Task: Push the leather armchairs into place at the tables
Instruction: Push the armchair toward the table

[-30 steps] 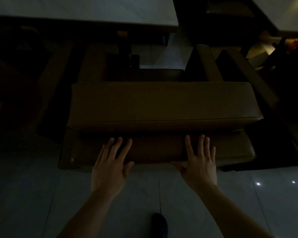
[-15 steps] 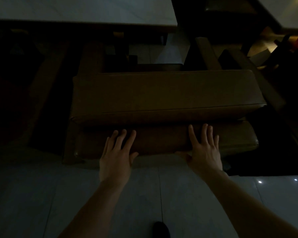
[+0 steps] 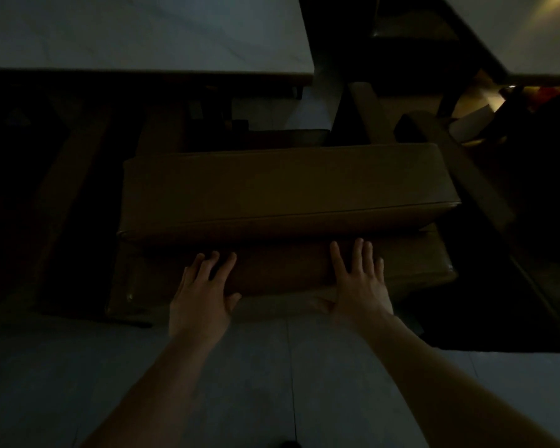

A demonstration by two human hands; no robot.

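The room is dim, and little beyond the nearest furniture can be made out. A pale tiled floor [image 3: 288, 383] fills the near part of the view, and its sheen suggests that furniture is slid across it without much drag. A light-topped counter [image 3: 143, 37] is seen at the far side, with a second one [image 3: 530, 33] at the upper right.

The leather armchair [image 3: 285, 189] is seen from behind and above, its padded back facing the person and its front turned toward the near counter, which it has not yet reached. It is judged bulky and fairly heavy, with a stiff frame under soft, smooth upholstery that may give a little and let palms slip. The low, firm band of the back is judged the best place for pushing, so that the chair is not tipped.

The left hand [image 3: 204, 292] is laid flat there with fingers spread, and the right hand [image 3: 359, 282] is pressed likewise, well apart from it; nothing is gripped.
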